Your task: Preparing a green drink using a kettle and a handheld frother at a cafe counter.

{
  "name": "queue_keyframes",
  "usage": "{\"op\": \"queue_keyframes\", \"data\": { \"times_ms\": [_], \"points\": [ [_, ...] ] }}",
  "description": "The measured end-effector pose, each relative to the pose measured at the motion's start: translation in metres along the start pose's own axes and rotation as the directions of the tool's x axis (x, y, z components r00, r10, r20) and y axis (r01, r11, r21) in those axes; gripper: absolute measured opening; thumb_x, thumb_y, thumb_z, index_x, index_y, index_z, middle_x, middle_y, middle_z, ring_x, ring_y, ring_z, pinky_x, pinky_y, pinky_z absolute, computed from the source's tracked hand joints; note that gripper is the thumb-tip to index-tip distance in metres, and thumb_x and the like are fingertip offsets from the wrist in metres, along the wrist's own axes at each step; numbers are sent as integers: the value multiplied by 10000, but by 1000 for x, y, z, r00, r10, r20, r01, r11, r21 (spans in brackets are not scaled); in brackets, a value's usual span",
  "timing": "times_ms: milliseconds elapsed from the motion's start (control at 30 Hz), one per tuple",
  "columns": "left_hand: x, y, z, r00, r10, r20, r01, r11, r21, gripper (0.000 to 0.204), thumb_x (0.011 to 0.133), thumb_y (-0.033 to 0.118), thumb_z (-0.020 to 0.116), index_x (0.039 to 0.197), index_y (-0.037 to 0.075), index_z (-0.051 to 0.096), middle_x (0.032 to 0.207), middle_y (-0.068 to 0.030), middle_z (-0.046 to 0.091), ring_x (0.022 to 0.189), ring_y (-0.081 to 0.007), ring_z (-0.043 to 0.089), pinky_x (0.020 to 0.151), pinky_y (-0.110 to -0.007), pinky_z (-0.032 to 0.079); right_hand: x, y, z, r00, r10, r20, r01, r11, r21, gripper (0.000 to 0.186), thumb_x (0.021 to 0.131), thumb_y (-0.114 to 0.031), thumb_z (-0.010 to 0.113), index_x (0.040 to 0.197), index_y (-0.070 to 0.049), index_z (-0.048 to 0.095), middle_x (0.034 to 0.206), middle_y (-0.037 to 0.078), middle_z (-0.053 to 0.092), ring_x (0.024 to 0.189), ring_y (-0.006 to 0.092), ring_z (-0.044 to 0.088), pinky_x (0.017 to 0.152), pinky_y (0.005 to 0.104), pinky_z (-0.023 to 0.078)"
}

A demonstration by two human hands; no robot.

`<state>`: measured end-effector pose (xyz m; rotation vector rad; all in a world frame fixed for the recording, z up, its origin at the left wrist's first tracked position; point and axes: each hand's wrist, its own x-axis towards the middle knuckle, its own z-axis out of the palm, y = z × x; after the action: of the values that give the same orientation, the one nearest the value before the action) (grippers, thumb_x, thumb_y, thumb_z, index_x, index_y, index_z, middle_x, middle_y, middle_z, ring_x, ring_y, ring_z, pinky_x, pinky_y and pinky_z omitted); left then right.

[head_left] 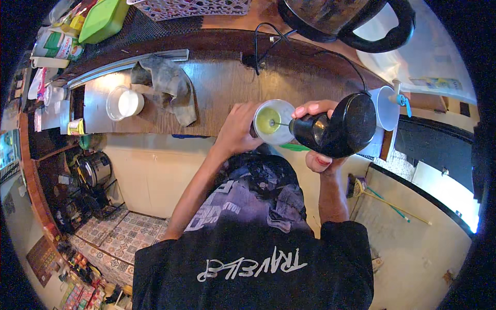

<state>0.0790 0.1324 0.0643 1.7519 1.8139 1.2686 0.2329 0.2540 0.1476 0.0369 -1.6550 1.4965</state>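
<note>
A: Looks like you're mixing the yellow-green liquid (267, 120) in the clear cup (283, 136). What would help you do it well?

B: The thin whisk (281, 124) reaches in over the rim, and its tip seems to sit in the liquid. I'd have you hold that tip low and off the wall; lifted while spinning, it could splash you.

A: Where is your cup, exactly?

B: In front of you, at the near edge of the table (222, 72). I can't tell whether its base rests there, so your left hand (239, 129) should steady it.

A: And that left grip?

B: Curled around the cup's left side, only as wide as the cup. Firm but gentle suits you; thin plastic could buckle.

A: Your right?

B: Your right hand (321, 161) is closed around the black handheld mixer (338, 129), fingers above, thumb below. Its palm is hidden, so I can't judge the pressure. Since the head looks bulky, let your wrist stay loose but level.
</note>
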Motion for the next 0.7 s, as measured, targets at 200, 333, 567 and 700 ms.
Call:
{"op": "queue_keyframes", "data": {
  "times_ms": [200, 333, 567, 700],
  "points": [
    [-2, -2, 1, 1000, -8, -15, 9, 1000, 24, 724, 618, 219, 773, 1263, 31, 504, 1081, -142, 580, 1023, -319, 550, 883, -409, 396, -2, 6, 0, 997, -75, 8, 74, 995, 65, 719, 825, -493, 674, 1371, -129, 380, 1187, 175, 492, 992, 327, 600, 830, 472, 536],
    [0, 1, -3, 999, 28, -27, -28, 1000, 1, 715, 617, 221, 773, 1254, 30, 509, 1074, -142, 580, 1022, -319, 550, 883, -410, 396, -2, 4, -4, 994, -83, 70, 83, 997, -2, 708, 837, -486, 665, 1377, -130, 378, 1196, 176, 488, 988, 330, 601, 829, 472, 535],
    [-2, -6, 4, 1000, -12, 29, 11, 1000, 24, 727, 611, 218, 771, 1260, 28, 505, 1059, -148, 577, 1016, -325, 548, 881, -415, 398, 1, -3, 10, 998, 14, 59, -16, 1000, 26, 723, 848, -516, 637, 1386, -120, 362, 1181, 174, 500, 973, 319, 607, 812, 452, 540],
    [-4, -6, 3, 1000, 8, 1, -8, 999, 45, 747, 601, 211, 770, 1272, 27, 498, 1067, -153, 572, 1022, -328, 544, 892, -420, 397, 1, -1, 12, 999, 14, 52, -17, 998, 61, 735, 847, -523, 635, 1390, -115, 356, 1172, 172, 503, 973, 312, 606, 816, 450, 539]
  ]
}}
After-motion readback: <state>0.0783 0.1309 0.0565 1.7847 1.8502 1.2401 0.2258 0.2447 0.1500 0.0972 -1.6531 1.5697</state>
